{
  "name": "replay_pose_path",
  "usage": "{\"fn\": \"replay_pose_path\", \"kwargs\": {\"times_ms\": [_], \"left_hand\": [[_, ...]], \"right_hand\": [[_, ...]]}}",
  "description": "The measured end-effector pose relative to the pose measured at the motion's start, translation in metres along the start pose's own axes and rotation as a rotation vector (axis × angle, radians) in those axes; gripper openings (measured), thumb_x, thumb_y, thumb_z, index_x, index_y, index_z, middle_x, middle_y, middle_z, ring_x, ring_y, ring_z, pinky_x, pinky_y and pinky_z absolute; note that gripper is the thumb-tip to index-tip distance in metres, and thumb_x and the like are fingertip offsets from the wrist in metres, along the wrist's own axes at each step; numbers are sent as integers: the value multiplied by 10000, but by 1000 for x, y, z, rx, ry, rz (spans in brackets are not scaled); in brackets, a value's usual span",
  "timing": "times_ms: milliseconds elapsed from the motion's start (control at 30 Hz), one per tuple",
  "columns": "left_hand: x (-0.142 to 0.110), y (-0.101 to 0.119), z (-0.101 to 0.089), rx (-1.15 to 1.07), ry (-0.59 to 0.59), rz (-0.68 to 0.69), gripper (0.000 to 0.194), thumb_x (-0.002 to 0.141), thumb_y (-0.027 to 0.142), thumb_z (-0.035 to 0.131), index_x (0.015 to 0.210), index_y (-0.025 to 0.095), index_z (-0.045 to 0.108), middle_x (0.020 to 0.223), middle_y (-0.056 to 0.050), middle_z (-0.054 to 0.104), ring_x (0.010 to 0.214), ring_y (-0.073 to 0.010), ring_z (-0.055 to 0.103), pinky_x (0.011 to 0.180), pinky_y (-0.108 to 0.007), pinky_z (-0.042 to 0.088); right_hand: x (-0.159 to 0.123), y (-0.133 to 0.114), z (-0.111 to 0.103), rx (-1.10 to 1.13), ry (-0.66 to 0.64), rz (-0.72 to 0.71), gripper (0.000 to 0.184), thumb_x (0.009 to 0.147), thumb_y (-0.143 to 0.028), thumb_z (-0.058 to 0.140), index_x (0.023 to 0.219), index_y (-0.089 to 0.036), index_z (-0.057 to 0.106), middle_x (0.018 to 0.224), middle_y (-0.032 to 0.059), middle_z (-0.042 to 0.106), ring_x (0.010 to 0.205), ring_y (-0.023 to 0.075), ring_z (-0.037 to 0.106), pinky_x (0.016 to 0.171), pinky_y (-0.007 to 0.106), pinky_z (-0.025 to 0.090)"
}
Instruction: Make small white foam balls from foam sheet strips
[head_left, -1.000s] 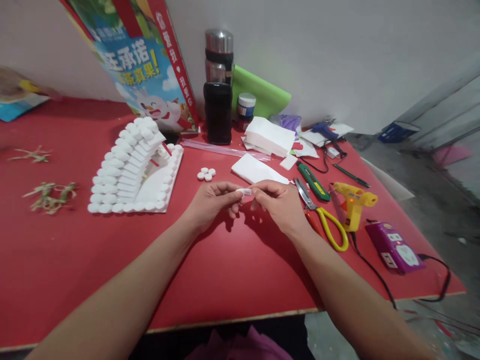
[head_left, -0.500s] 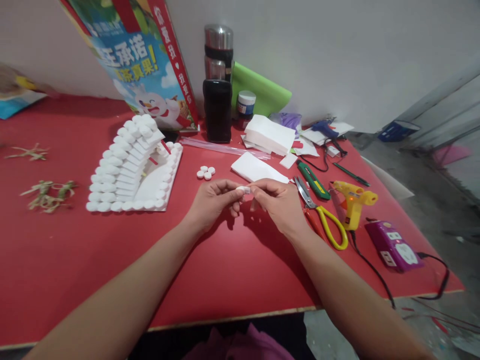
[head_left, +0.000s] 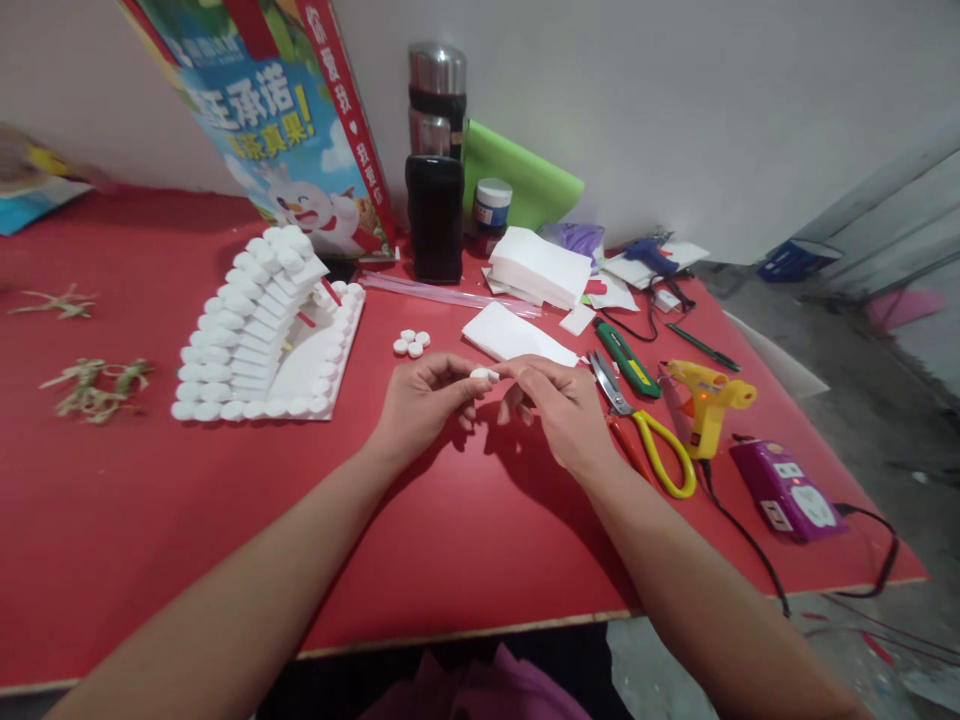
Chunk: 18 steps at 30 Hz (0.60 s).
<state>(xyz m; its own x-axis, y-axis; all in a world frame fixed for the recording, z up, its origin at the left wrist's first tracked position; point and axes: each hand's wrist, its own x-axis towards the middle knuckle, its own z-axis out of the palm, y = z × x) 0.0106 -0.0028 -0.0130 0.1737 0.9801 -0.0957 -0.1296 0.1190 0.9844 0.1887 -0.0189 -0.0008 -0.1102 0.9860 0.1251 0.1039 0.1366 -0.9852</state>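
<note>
A small white disc point(head_left: 482, 373) is pinched between the thumb and index finger of my left hand point(head_left: 431, 400), above the red table. From the right, my right hand point(head_left: 559, 400) is closed at the disc's right end, its index fingertip on it and its other fingers curled below. Just behind my left hand lie several loose white discs point(head_left: 412, 343). Farther left stands a white model point(head_left: 255, 330) with rows of discs on a curved stepped wall and along its base edges. Folded white sheets point(head_left: 517, 335) lie behind my hands.
Right of my hands lie scissors point(head_left: 652, 450), a green cutter point(head_left: 628, 360), a yellow glue gun point(head_left: 705, 395) and a purple power socket point(head_left: 787, 495) with cables. A black container point(head_left: 435, 220), a flask point(head_left: 437, 75) and a printed bag point(head_left: 300, 150) stand behind. Dried straw pieces point(head_left: 97, 390) lie left.
The white disc has turned slightly in my left fingers. My right thumb has drawn back a little while the index finger stays at the disc.
</note>
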Motion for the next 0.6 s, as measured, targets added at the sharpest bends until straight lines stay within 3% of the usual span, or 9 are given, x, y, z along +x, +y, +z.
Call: {"fn": "replay_pose_path", "kwargs": {"times_ms": [367, 600], "left_hand": [[1, -1, -2, 53, 40, 106, 241, 712, 303, 896, 781, 159, 715, 639, -4, 696, 464, -124, 621, 433, -226, 505], [-1, 1, 0, 58, 38, 148, 270, 702, 240, 882, 938, 149, 788, 665, 4, 702, 506, -121, 617, 484, -236, 509]], "right_hand": [[-2, 1, 3, 44, -16, -1, 321, 1011, -329, 541, 1037, -225, 844, 636, 2, 691, 532, 130, 558, 545, 292, 406], [-3, 2, 3, 56, -39, 25, 326, 1000, -300, 534, 1055, -217, 845, 683, 15, 705, 528, 119, 558, 523, 284, 418]]}}
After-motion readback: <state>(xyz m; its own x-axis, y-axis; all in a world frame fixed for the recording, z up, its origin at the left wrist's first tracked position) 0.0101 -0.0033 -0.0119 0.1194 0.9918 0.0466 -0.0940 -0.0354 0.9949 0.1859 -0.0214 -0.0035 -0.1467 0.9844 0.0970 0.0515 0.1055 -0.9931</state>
